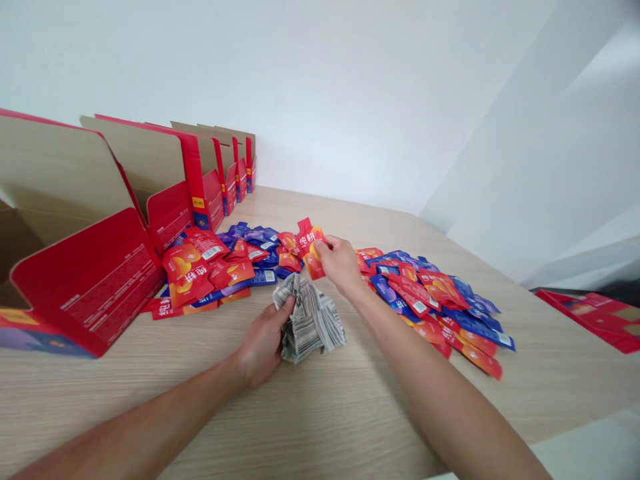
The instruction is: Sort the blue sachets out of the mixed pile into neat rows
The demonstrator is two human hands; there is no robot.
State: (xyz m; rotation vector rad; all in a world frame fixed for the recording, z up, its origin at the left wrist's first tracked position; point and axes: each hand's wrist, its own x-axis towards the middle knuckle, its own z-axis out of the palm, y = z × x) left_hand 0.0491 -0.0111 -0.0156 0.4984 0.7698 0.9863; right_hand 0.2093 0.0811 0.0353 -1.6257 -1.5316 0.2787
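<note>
My left hand is closed on a crumpled, grey-and-white striped cloth above the middle of the table. Pinched by its edge, a small red and orange pouch is in my right hand, just beyond the cloth. To the left lies a pile of red and blue pouches, close to the held one. A second pile of similar pouches spreads out to the right, partly behind my right forearm.
Several open red cardboard boxes stand in a row along the left, flaps raised. The pale wooden table meets a white wall at the back. Some flat red packaging is at the far right, beyond the table edge.
</note>
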